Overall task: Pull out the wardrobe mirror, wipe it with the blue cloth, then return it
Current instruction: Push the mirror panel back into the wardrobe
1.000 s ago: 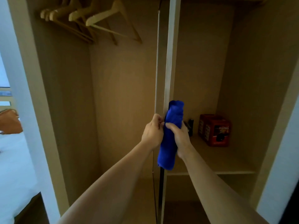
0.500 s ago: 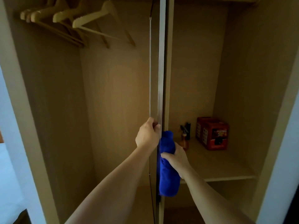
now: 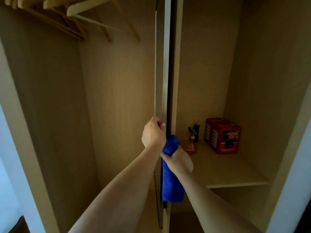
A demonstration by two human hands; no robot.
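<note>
Mirror [image 3: 165, 64]: edge-on at wardrobe divider; we judge it rigid, fragile, best gripped by frame edge
Left hand [image 3: 154, 133]: clenched on that edge
Right hand [image 3: 179, 159]: grasping blue cloth [image 3: 171, 182]

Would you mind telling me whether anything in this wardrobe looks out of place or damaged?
Nothing stands out. The hangers hang on their rail, and the spray bottle and red boxes stand upright on the shelf.

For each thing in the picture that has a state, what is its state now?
mirror: edge-on, beside the divider
left hand: gripping the mirror edge
right hand: gripping the cloth
cloth: rolled, hanging down
hangers: hanging, bare
spray bottle: upright on shelf
</note>
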